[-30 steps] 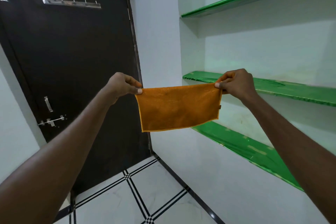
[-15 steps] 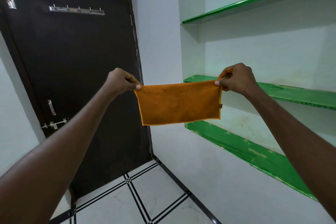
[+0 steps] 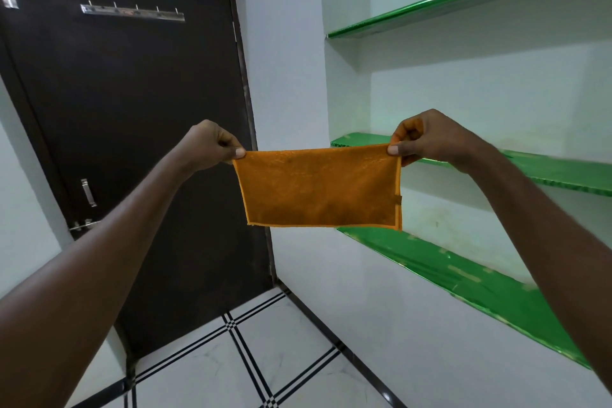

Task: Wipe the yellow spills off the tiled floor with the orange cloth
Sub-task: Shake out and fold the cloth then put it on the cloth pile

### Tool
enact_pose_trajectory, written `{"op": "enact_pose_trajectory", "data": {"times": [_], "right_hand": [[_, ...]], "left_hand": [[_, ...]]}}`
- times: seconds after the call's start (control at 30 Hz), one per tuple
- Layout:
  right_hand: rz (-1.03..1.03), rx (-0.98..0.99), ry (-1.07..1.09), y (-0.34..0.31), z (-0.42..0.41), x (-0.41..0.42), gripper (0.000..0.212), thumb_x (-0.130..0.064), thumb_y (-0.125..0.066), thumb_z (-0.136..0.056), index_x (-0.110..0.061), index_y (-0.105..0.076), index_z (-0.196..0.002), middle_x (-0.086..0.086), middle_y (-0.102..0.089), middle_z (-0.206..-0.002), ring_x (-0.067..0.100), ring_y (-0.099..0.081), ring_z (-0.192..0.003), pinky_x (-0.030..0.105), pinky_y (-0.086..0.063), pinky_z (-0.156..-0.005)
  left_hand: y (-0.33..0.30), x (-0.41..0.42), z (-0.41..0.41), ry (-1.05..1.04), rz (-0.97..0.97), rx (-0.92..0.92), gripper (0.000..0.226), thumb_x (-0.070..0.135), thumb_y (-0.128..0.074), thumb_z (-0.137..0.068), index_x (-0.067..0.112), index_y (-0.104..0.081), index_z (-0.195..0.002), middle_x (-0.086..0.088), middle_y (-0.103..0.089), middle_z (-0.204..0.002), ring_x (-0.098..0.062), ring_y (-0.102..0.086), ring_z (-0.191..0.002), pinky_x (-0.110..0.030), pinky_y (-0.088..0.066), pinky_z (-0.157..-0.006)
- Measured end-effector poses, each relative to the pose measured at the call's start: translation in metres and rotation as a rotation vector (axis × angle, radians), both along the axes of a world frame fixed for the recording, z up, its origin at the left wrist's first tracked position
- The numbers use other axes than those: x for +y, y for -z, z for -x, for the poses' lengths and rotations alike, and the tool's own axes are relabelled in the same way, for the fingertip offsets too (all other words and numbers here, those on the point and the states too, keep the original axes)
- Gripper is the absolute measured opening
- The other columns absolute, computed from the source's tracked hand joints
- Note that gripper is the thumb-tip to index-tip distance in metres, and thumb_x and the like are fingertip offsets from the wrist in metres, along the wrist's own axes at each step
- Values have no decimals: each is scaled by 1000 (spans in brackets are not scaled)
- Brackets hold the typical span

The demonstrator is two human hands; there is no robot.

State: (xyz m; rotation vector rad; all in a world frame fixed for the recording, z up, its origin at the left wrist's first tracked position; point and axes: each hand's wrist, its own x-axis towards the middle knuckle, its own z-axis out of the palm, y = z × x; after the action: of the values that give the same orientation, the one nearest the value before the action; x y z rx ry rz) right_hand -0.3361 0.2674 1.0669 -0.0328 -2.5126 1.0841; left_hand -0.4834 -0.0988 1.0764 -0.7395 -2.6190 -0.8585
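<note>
The orange cloth (image 3: pixel 319 189) hangs stretched flat in the air at chest height, folded into a rectangle. My left hand (image 3: pixel 212 144) pinches its upper left corner. My right hand (image 3: pixel 427 139) pinches its upper right corner. Both arms reach forward and up. A strip of white tiled floor (image 3: pixel 284 351) with black lines shows at the bottom. No yellow spill is visible on that part of the floor.
A dark brown door (image 3: pixel 139 129) with a hook rail (image 3: pixel 132 11) and a latch fills the left. Three green shelves (image 3: pixel 457 272) are set into the white wall on the right. A dark skirting line runs along the wall's foot.
Both hands have risen a little with the cloth, and its lower edge now hangs level instead of slanted. The view has tilted slightly so less floor shows.
</note>
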Motion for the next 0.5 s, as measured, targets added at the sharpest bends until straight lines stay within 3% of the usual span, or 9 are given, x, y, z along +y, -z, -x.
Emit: {"op": "enact_pose_trajectory", "data": {"times": [0.13, 0.33, 0.5], "right_hand": [[123, 74, -33, 5, 1, 1, 13, -12, -72, -94, -1, -70, -98, 15, -74, -90, 27, -75, -84, 32, -62, -78], [386, 68, -36, 19, 11, 1, 11, -16, -68, -97, -5, -69, -96, 8, -73, -86, 19, -73, -79, 27, -59, -68], [549, -161, 100, 53, 37, -10, 7, -8, -69, -95, -2, -67, -92, 14, -69, -91, 25, -69, -79, 31, -57, -63]], "left_hand": [[4, -10, -6, 82, -183, -105, 21, 25, -65, -97, 6, -72, -100, -12, -74, -98, -20, -73, -92, -30, -59, -82], [24, -17, -2, 130, -467, -272, 26, 30, -65, -97, 7, -72, -107, -9, -72, -99, -20, -71, -93, -35, -58, -86], [62, 10, 1, -13, -560, -477, 19, 26, -68, -95, 9, -74, -101, -4, -67, -80, -11, -65, -70, -23, -56, -64]]}}
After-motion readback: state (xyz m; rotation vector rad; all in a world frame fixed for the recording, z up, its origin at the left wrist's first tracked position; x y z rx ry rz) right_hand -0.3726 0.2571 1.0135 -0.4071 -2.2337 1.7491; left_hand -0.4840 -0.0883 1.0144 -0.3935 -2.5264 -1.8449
